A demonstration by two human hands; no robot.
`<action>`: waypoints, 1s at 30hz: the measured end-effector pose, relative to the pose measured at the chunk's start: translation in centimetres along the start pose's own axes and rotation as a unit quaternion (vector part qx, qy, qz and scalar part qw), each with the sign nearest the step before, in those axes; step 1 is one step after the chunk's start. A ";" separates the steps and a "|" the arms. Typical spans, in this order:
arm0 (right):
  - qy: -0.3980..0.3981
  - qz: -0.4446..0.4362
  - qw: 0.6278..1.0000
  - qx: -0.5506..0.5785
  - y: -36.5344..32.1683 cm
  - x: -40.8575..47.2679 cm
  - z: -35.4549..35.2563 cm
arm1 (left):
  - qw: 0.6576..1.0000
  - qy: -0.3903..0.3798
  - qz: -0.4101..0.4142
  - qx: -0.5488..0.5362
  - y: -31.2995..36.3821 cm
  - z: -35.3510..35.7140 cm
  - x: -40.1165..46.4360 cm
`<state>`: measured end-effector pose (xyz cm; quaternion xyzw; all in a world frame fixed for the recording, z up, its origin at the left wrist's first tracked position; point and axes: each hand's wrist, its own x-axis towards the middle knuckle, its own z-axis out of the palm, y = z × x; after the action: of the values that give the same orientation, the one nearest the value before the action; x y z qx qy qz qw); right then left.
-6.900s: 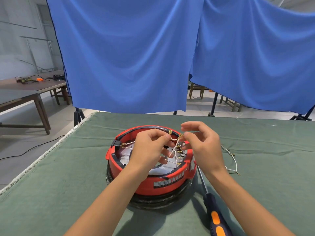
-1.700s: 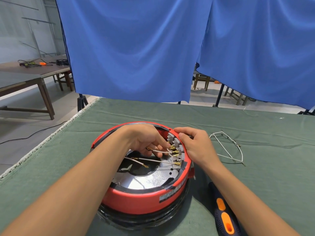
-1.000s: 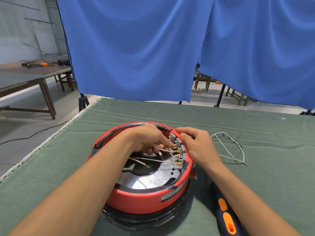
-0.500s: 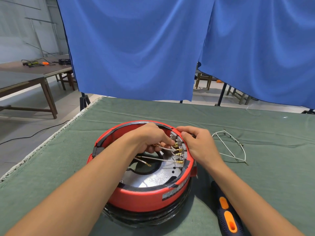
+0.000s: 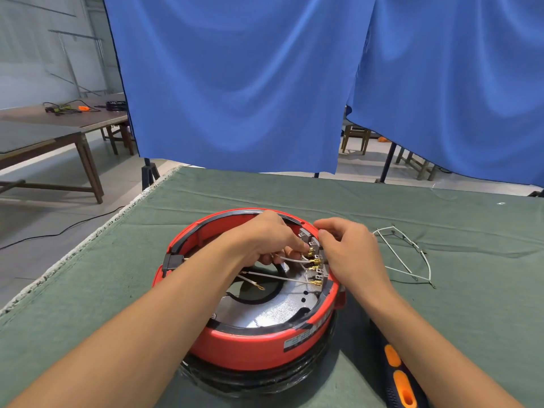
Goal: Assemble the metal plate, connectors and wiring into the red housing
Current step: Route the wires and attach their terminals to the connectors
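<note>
The round red housing sits on the green cloth in front of me, with the shiny metal plate inside it. A row of brass connectors on white wires runs along the housing's right inner rim. My left hand reaches in from the left and pinches a white wire's brass connector at the terminal block. My right hand rests on the housing's right rim, fingers curled against the terminal block beside that connector.
Loose white wires lie on the cloth right of the housing. A screwdriver with a blue and orange handle lies at the near right. Blue curtains hang behind the table. Wooden tables stand far left.
Since half a second ago my left hand has pushed its connector a little closer to the terminal block. My right hand stays on the rim. Earlier both hands held the wires above the housing.
</note>
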<state>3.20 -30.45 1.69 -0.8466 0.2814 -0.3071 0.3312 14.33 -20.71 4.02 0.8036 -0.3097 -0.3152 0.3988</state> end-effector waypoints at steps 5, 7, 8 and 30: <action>0.031 0.031 0.991 -0.123 -0.4 -0.1 -0.7 | 1.000 -0.006 -0.010 -0.001 0.0 -0.1 -0.1; 0.043 0.009 0.985 -0.167 -0.6 -0.5 -0.7 | 1.000 -0.009 -0.014 -0.002 0.0 -0.1 -0.1; 0.048 0.000 0.982 -0.182 -0.7 -0.7 -0.8 | 1.000 -0.010 -0.014 -0.001 0.0 -0.1 -0.1; 0.042 0.014 0.991 -0.127 -0.5 -0.7 -0.7 | 0.997 0.034 0.028 0.063 0.6 0.4 -1.8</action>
<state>2.42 -29.92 2.24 -0.8642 0.3436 -0.2992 0.2138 12.79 -19.84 4.76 0.8286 -0.3372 -0.2563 0.3662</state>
